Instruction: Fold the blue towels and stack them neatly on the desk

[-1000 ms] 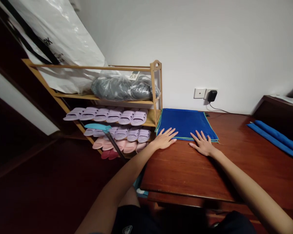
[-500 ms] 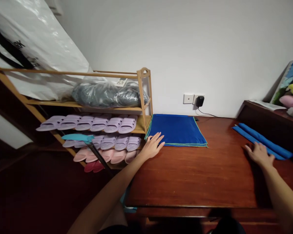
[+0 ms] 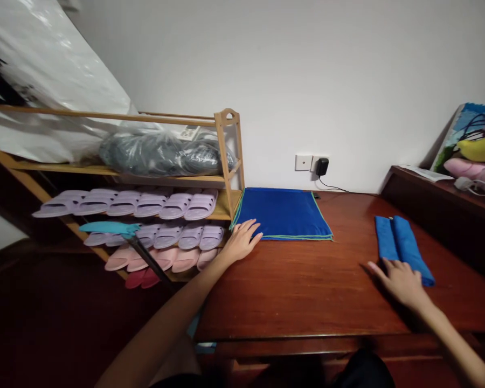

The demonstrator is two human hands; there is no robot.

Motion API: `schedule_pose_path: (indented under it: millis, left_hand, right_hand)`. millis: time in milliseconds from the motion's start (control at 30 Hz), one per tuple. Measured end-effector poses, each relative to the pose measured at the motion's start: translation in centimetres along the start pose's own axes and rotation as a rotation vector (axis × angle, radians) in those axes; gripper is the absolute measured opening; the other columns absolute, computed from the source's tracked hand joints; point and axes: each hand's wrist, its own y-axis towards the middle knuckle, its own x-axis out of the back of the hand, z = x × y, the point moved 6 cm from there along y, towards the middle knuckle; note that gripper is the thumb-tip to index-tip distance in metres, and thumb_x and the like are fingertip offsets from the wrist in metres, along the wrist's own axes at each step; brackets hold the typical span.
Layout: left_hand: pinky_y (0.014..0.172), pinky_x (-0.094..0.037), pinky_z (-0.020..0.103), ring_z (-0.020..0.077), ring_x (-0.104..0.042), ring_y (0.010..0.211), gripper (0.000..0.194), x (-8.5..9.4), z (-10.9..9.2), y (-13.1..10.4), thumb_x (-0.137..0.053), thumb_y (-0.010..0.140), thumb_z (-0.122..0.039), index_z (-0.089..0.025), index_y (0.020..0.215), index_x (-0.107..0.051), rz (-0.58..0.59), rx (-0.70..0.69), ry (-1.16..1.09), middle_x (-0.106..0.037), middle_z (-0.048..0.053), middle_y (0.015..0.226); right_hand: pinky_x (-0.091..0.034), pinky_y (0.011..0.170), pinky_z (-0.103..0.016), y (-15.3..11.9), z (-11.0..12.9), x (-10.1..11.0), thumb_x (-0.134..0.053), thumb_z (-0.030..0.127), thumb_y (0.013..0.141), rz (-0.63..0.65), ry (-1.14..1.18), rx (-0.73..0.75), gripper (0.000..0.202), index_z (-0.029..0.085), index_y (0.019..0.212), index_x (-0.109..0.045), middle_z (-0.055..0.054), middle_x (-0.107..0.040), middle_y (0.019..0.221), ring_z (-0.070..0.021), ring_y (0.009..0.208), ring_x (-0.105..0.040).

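Where the rolled blue cloth lies, on the R side of the counter, my R fingers are at its near end, so the R arm is def. the nearer one. It's 2 lengths side by side w/ a narrow gap betw. them; long axis runs mostly away from me, near end slanting a bit to the R. From my R fingers the bulk of it lies straight ahead, i.e. toward the wall.

R fingers are spread & bent over that end, thumb out L, off the cloth, nothing clenched; can't tell how hard the tips press. L fingers are open too, resting at the near L corner of the flat blue cloth w/ green edging, well apart from the roll.

Flat one's just beside the slipper rack; the black adapter is on the wall behind, its cord trailing R.
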Motion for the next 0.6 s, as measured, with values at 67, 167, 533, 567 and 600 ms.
schedule_pose_path:
  millis: [67, 167, 533, 567, 600]
  left_hand:
    - [0.107, -0.028, 0.042, 0.0235, -0.039, 0.131, 0.044, 0.3, -0.4, 0.1, -0.034, 0.098, -0.041, -0.015, 0.129, -0.052, -0.011, -0.025, -0.008, -0.048, 0.013, 0.139]
    - [0.108, -0.027, 0.043, 0.0237, -0.038, 0.132, 0.040, 1.0, -3.1, -0.5, -0.034, 0.098, -0.036, -0.016, 0.127, -0.055, 0.023, -0.088, -0.034, -0.048, 0.013, 0.139]
    - [0.113, -0.019, 0.042, 0.0211, -0.021, 0.141, 0.062, 3.4, -20.9, -9.6, -0.032, 0.098, -0.050, -0.019, 0.150, -0.018, 0.485, -0.548, -0.354, -0.026, 0.009, 0.153]
    - [0.113, -0.020, 0.043, 0.0216, -0.024, 0.141, 0.064, 3.3, -20.9, -9.8, -0.033, 0.098, -0.051, -0.020, 0.150, -0.017, 0.501, -0.548, -0.362, -0.027, 0.009, 0.153]
    - [0.112, -0.021, 0.044, 0.0222, -0.027, 0.140, 0.065, 3.3, -20.7, -9.9, -0.034, 0.097, -0.052, -0.020, 0.150, -0.017, 0.504, -0.539, -0.361, -0.030, 0.009, 0.152]
  right_hand:
    - [-0.042, 0.086, -0.056, -4.3, 5.8, 0.5, -0.033, 0.071, 0.083, 0.038, 0.034, 0.122, 0.076, 0.014, 0.126, -0.057, -0.021, -0.055, 0.128, -0.0394, 0.111, -0.053]
    - [-0.035, 0.102, -0.054, -10.2, 13.1, 3.6, -0.033, 0.065, 0.087, 0.128, 0.188, 0.238, 0.076, 0.013, 0.142, -0.039, -0.020, -0.037, 0.145, -0.0355, 0.129, -0.041]
    - [-0.027, 0.107, -0.051, -6.0, 11.3, 4.6, -0.029, 0.056, 0.093, 0.079, 0.357, 0.350, 0.052, 0.032, 0.135, -0.047, -0.006, -0.043, 0.144, -0.0240, 0.134, -0.037]
    - [-0.027, 0.106, -0.051, -5.7, 11.0, 3.7, -0.028, 0.056, 0.093, 0.080, 0.315, 0.352, 0.053, 0.032, 0.135, -0.047, -0.006, -0.043, 0.144, -0.0240, 0.134, -0.037]
    - [-0.027, 0.106, -0.051, -5.7, 10.9, 3.0, -0.027, 0.056, 0.093, 0.092, 0.281, 0.366, 0.052, 0.033, 0.135, -0.048, -0.006, -0.043, 0.144, -0.0239, 0.134, -0.037]
